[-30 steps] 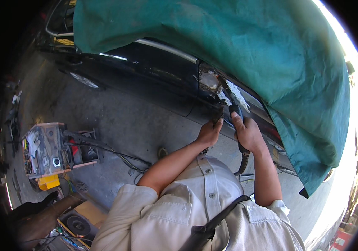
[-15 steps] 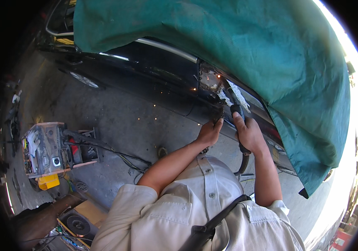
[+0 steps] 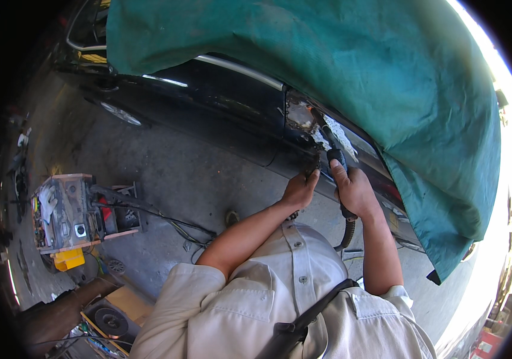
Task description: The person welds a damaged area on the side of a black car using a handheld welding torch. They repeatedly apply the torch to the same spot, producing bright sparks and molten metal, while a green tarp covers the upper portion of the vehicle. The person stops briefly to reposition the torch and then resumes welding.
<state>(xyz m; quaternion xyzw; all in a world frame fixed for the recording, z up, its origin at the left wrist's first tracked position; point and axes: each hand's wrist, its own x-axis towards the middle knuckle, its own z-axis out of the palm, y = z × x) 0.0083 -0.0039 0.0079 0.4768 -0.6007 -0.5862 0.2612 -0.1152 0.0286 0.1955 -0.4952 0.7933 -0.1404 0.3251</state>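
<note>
- Broadly, one green cover (image 3: 327,72), a creased, tarp-like sheet with a curved lower edge, fills the top and right of the frame.
- One dark car (image 3: 220,113) runs from the upper left toward the right, its panels smooth and glossy; one spoked silver wheel (image 3: 121,113) shows at upper left.
- The grey floor (image 3: 172,155), hard and stained, spreads across the left and centre.
- One pale woven shirt (image 3: 238,317) at bottom centre has two chest pockets, two round placket buttons in view and one black strap (image 3: 295,329) across it.
- One boxy, scuffed cart (image 3: 70,209) stands at centre left, with one yellow box (image 3: 69,259) at its lower edge.
- The right hand (image 3: 357,192), right of centre, has its fingers wrapped around one torch (image 3: 336,158), a dark cylindrical handle with a slim neck pointing to upper left.
- The left hand (image 3: 299,191), just beside it, has curled fingers pinching the lower end of one dark, knobbly, chain-like piece (image 3: 318,161).
- One roundish, rough-edged bare patch (image 3: 299,115) on the car lies above centre, near the torch's tip.
</note>
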